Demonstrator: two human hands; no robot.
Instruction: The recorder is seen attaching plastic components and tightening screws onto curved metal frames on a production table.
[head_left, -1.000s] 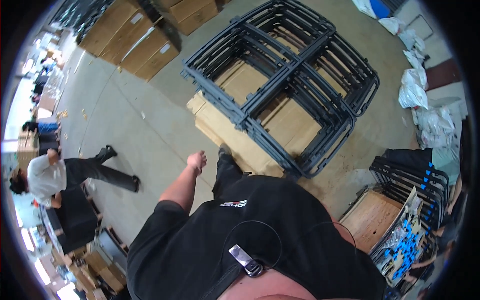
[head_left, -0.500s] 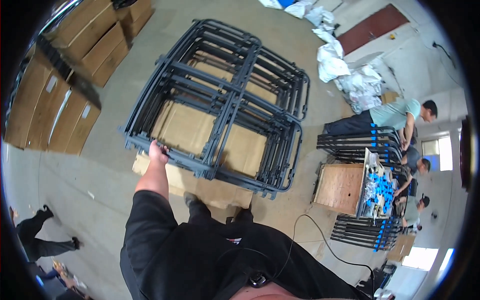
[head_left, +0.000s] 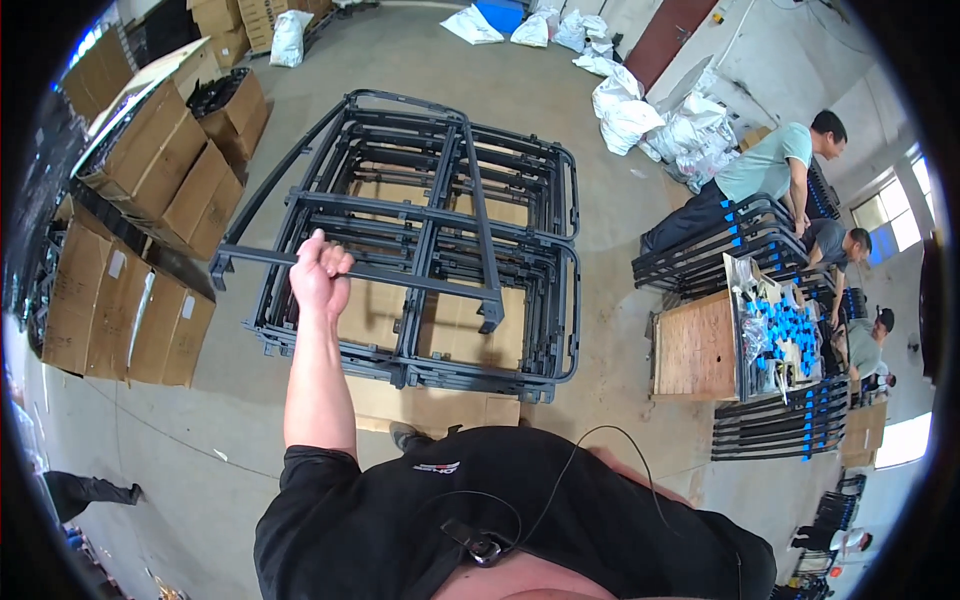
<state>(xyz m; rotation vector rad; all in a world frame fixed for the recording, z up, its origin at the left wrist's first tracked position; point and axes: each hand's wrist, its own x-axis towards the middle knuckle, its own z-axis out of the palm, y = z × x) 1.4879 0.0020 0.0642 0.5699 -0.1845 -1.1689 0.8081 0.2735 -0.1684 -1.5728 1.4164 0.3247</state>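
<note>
Nearest: my left hand (head_left: 322,275), fingers curled around the near bar of a dark frame (head_left: 420,283), left of that bar's middle. Right hand out of sight at the far side of the shirt; can't tell its state. So left is the one on the frame.

Key relation: the frame lies ahead of me, raised at the near end, askew over the stack (head_left: 425,215). Near bar runs left to right, slanting toward me at its right end; the two rails run away from me. Near-left corner juts past the stack's left side; near-right corner hangs over an opening. Can't tell if the far end touches the stack.

Below, cardboard (head_left: 440,408) under the stack. Further off, boxes (head_left: 110,300) left; wooden crate (head_left: 695,345) right, co-worker in pale green (head_left: 760,165) beyond. Farthest, white bags (head_left: 690,130).
</note>
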